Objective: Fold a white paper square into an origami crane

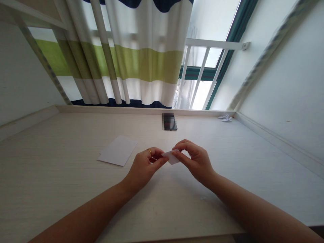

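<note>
Between my two hands, just above the table, is a small folded piece of white paper (173,159). My left hand (146,164) pinches its left edge with thumb and fingers; a gold-coloured ring sits on one finger. My right hand (196,158) grips the upper right part of the paper, thumb on the near face and fingers behind. How the paper is folded inside the fingers is partly hidden. To the left of my left hand, white paper sheets (116,152) lie flat on the table, apart from it.
The pale table (76,189) has a raised rim (113,110) along its back. A dark phone-like object (169,122), partly pixelated, lies near that rim. Small folded white paper pieces (226,118) sit in the back right corner. Behind are a striped curtain (149,64) and a white railing (212,44).
</note>
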`<action>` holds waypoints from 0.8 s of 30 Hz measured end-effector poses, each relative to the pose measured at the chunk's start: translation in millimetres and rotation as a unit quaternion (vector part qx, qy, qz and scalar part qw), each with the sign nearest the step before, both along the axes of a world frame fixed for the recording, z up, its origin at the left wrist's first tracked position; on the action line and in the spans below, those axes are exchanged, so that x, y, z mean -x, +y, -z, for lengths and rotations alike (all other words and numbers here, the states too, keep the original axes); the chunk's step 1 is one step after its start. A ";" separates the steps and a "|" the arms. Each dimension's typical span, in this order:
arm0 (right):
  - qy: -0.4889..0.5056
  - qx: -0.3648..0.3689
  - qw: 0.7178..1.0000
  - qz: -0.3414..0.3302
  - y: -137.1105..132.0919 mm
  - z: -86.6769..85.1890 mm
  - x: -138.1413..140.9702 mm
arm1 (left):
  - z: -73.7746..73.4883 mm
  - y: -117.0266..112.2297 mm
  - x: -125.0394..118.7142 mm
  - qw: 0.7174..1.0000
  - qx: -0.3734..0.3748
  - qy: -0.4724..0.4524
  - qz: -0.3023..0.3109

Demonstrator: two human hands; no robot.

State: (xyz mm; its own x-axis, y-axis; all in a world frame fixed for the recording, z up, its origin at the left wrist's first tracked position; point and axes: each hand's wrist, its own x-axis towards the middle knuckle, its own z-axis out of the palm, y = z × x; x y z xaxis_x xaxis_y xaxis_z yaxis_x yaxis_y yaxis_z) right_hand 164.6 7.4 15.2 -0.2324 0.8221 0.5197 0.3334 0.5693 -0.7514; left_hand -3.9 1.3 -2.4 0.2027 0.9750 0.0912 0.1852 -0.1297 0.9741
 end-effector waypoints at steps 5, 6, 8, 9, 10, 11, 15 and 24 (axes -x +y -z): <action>0.032 0.008 0.999 -0.003 -0.6 2.5 -0.2 | 0.2 -1.9 -0.5 0.999 -0.010 -0.045 -0.024; 0.037 0.010 0.999 -0.003 -0.6 2.8 -0.2 | 0.1 -2.6 -0.7 0.998 -0.023 -0.044 -0.027; 0.046 0.014 0.999 -0.005 -0.6 3.2 -0.3 | -0.8 -3.8 -0.8 0.998 -0.050 -0.037 -0.028; 0.050 0.016 0.999 -0.007 -0.7 3.2 -0.4 | -1.4 -4.3 -0.7 0.997 -0.061 -0.032 -0.029; 0.052 0.017 0.998 -0.009 -0.7 3.1 -0.4 | -2.0 -4.7 -0.6 0.997 -0.070 -0.026 -0.031; 0.053 0.019 0.998 -0.012 -0.8 3.0 -0.4 | -2.6 -5.0 -0.5 0.996 -0.076 -0.021 -0.035; 0.059 0.018 0.998 -0.020 -1.7 2.2 -0.2 | -4.3 -5.9 -0.3 0.995 -0.087 -0.012 -0.043; 0.064 0.015 0.998 -0.022 -3.1 1.3 -0.7 | -4.0 -7.7 0.7 0.995 -0.090 -0.011 -0.035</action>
